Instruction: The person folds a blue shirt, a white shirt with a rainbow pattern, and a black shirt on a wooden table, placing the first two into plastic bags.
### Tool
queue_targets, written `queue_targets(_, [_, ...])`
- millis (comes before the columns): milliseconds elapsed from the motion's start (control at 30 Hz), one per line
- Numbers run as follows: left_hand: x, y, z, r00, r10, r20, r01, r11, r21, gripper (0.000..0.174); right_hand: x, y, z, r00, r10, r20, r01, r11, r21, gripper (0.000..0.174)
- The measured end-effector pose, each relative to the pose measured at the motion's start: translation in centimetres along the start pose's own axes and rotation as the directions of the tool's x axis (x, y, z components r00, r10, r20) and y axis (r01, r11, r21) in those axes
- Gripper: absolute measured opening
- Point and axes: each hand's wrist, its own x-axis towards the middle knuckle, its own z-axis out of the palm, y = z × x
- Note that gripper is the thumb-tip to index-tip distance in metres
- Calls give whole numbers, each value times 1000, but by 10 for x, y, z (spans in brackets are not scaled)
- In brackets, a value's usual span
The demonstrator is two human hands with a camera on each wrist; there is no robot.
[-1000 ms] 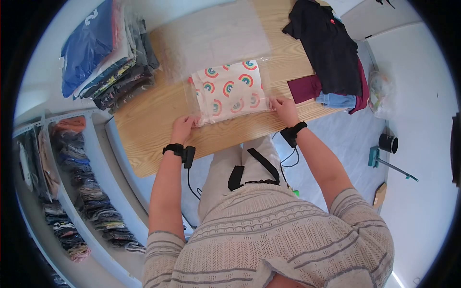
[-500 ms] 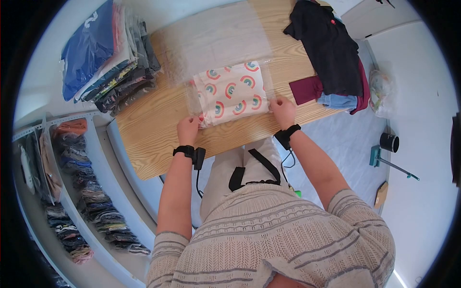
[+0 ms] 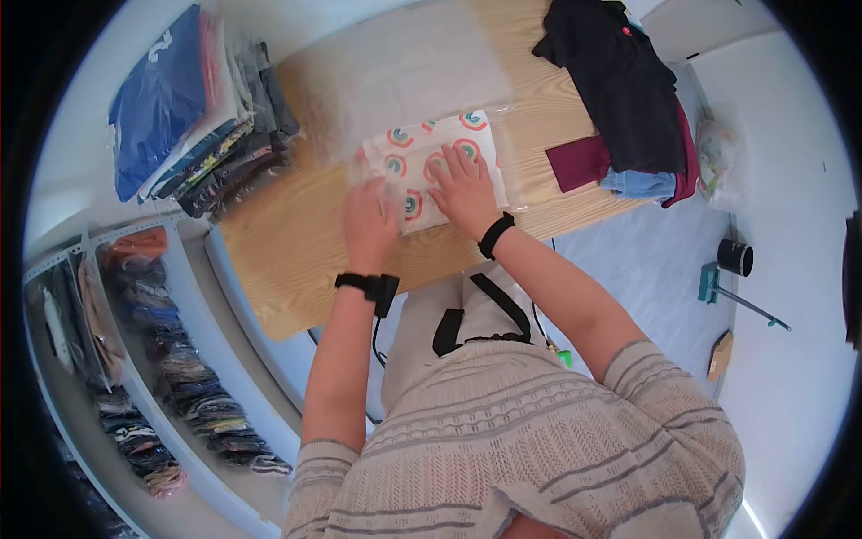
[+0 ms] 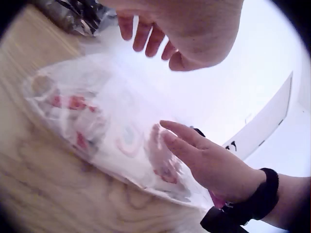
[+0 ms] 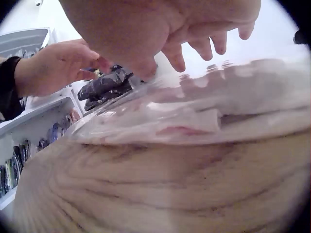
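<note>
I had a folded white cloth [image 3: 416, 169], multicolor rainbow print, flat inside a clear plastic bag [image 5: 252, 92] on the table [image 3: 301, 256], near its front edge. Bag was wrinkled and glossy, margin showing past the cloth.

Passage for you over table [image 3: 269, 269], left of rainbow-print packet [image 3: 397, 168]; bagged clothes stack [image 3: 171, 112] blocks your far left. Right: narrow gap, then maroon cloth [image 3: 575, 163], black garment [image 3: 615, 99] obstruct you.
</note>
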Motion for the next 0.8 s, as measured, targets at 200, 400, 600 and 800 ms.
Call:
queue_targets(200, [28, 7, 35, 937, 278, 213, -316, 934, 169, 56, 18, 10, -3, 1000, 8, -9, -9, 990, -139, 47])
queue_targets(400, [32, -3, 44, 937, 208, 282, -283, 922, 262, 62, 26, 25, 3, 999, -45, 16, 46, 994, -100, 48])
queue_targets(600, [34, -7, 50, 944, 200, 264, -271, 924, 269, 63, 31, 26, 3, 997, -37, 64, 45, 992, -118, 48])
queue_targets(800, [36, -13, 54, 938, 193, 289, -270, 928, 258, 65, 34, 27, 5, 994, -18, 105, 29, 994, -103, 48])
